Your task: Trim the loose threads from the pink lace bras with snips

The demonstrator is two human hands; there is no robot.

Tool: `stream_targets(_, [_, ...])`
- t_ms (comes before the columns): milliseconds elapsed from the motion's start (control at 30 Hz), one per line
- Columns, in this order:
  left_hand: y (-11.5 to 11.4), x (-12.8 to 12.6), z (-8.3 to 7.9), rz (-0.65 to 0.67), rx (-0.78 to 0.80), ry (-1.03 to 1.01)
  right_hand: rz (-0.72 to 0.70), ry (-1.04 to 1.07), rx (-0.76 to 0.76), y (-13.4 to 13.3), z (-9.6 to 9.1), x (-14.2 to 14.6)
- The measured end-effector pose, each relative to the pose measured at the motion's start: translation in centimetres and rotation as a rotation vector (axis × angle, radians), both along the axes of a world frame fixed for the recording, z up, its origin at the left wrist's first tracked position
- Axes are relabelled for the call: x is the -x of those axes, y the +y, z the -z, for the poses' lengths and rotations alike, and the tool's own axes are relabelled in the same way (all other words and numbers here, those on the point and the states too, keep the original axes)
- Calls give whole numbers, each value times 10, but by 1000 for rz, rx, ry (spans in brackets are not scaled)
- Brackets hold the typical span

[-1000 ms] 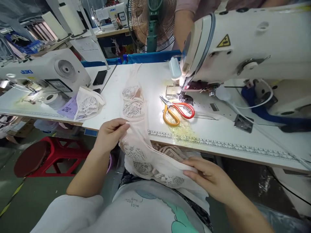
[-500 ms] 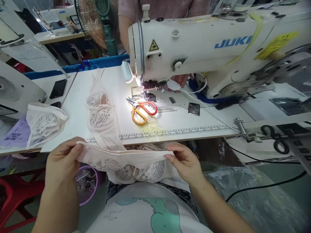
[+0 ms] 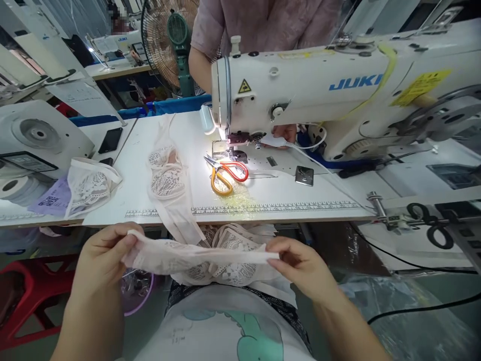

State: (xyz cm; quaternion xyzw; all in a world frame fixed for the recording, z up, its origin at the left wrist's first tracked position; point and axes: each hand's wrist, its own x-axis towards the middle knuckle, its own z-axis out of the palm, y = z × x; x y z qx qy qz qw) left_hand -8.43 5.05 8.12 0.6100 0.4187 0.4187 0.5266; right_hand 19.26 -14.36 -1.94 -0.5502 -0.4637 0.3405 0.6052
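Between my hands a pale pink lace bra (image 3: 161, 256) is stretched sideways above my lap. My left hand (image 3: 108, 250) pinches one end between thumb and fingers. At the other end my right hand (image 3: 295, 258) is closed on the band, a short tip poking out past the thumb. Below it, more lace bras (image 3: 235, 268) lie on my lap, partly covered. Another bra (image 3: 169, 183) lies on the table and hangs over its front edge. Scissors (image 3: 225, 175) with one red and one orange handle rest by the needle area of the white sewing machine (image 3: 300, 85).
A ruler strip (image 3: 270, 208) runs along the table's front edge. A lace cup piece (image 3: 92, 185) and a phone (image 3: 110, 140) are at left. Across the machine, a person's hand (image 3: 285, 133) holds a white corded plug-like piece. A purple-rimmed bin (image 3: 141, 303) and red stool (image 3: 33, 301) stand below.
The view has shifted, showing more of the left and back. The held bra's band has turned from a flat, wide face to a narrower edge. Both hands keep their grip.
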Motion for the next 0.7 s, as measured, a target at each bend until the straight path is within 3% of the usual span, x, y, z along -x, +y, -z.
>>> stream_targets(67, [-11, 7, -3, 137, -7, 22, -164, -42, 152, -14, -7, -7])
stream_targets(133, [-20, 8, 6, 186, 50, 60, -280, -126, 330, -24, -9, -12])
stream_targets(267, [-26, -3, 53, 162, 377, 15, -369, -314, 512, -26, 2, -5])
stream_targets(400, [-24, 1, 89, 179, 658, -129, -346, -447, 494, -19, 18, 14])
stream_targets(600, [-44, 41, 95, 153, 796, -310, -521, -626, 386, -13, 36, 32])
stream_targets(700, [-55, 52, 100, 120, 780, -355, -590, -768, 281, -5, 32, 39])
